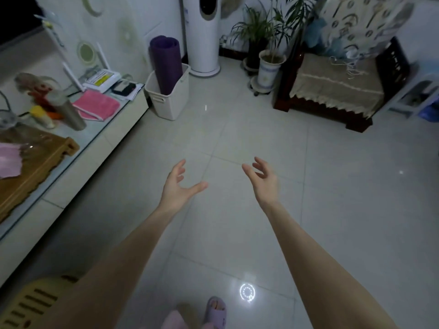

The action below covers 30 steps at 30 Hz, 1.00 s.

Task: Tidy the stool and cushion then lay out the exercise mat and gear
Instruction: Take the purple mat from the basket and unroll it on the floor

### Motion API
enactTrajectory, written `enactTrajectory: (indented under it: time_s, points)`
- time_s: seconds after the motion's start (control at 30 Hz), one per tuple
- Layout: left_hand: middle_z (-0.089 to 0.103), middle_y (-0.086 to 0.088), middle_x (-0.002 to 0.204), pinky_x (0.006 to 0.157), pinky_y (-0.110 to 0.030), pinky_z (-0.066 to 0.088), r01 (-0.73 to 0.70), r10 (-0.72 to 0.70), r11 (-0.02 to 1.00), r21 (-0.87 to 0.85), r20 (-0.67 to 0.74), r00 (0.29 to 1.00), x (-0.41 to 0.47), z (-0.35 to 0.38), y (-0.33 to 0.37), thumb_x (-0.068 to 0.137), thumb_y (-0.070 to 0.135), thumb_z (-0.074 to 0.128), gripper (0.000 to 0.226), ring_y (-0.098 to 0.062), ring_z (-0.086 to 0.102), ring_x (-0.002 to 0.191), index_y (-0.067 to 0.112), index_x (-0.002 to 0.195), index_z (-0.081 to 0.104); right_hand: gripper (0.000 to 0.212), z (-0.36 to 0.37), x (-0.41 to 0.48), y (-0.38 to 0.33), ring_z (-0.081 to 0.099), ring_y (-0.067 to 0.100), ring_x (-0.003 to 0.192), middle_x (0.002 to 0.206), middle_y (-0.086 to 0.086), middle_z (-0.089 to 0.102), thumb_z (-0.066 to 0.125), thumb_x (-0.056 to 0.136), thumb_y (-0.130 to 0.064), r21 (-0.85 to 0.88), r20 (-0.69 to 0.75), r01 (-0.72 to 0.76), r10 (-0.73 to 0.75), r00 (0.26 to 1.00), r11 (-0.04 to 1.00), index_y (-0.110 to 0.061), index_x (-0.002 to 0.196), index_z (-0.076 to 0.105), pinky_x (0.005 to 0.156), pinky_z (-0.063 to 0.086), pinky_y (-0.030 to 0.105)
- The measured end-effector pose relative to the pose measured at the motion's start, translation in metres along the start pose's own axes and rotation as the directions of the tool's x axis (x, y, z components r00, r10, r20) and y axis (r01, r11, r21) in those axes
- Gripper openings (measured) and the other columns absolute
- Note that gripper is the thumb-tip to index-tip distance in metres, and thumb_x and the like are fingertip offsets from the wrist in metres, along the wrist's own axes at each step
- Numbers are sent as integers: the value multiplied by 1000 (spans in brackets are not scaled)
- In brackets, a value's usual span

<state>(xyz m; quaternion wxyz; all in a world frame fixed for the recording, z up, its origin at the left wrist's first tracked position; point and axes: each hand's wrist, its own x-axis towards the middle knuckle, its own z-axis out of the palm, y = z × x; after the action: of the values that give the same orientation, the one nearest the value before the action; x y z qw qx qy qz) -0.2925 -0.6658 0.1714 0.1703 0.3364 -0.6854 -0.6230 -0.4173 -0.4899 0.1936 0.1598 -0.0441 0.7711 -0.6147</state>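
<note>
A rolled purple exercise mat (pixel 166 64) stands upright in a white plastic bin (pixel 174 100) by the far wall. My left hand (pixel 177 186) and my right hand (pixel 262 180) reach forward over the bare tiled floor, both with fingers spread and nothing in them. They are well short of the mat. A yellow slatted stool (pixel 28 302) shows at the bottom left, partly hidden by my left arm. A pink towel (pixel 96 104) and a metal bottle (pixel 67 112) lie on the low cabinet at the left.
A long low cabinet (pixel 78 169) runs along the left. A white tower fan (pixel 205 34), potted plants (pixel 269 65) and a dark wooden chair with a beige cushion (pixel 332 84) line the far side. A pale plastic stool (pixel 418 96) stands at the right edge. My slippered foot (pixel 216 309) is below.
</note>
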Motion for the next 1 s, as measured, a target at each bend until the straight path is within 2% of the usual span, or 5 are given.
enactTrajectory:
  time_s: [0.17,0.5,0.6,0.7,1.0]
  points:
    - [44,-3,136,97,-29,39,-11,10,1000,23,21,1000,68,37,25,65,23,86,86,-14,44,121,29,138,40,53,-6,75,-12,58,13,106,116,-6,57,71,81,-41,34,-9,5,-5,1000,999,-25,129,55,79,42,21]
    - [46,-4,136,91,-27,38,-10,10,999,38,5,1000,279,92,71,67,24,85,85,-15,46,118,27,139,40,54,30,295,-59,58,14,107,121,-3,59,70,82,-42,22,-10,34,-34,999,999,-24,130,54,84,44,26]
    - [45,-1,135,96,-29,40,-1,0,999,35,9,1000,341,104,94,67,25,84,84,-15,45,119,29,138,40,56,42,361,-83,57,15,108,122,-1,57,70,83,-40,17,-3,28,-28,1000,999,-20,133,52,83,43,25]
    - [45,5,131,92,-26,39,3,-4,999,50,13,1000,398,112,110,66,30,85,86,-11,46,118,32,139,39,56,56,419,-101,58,13,103,120,0,59,70,83,-38,16,-2,28,-28,1000,999,-18,133,53,84,42,25]
    - [46,7,127,92,-29,44,13,-10,999,40,-77,997,573,142,149,64,28,86,86,-10,47,113,34,137,40,54,110,604,-141,58,13,102,117,2,60,70,83,-36,3,74,57,-57,996,998,-18,131,54,83,41,23]
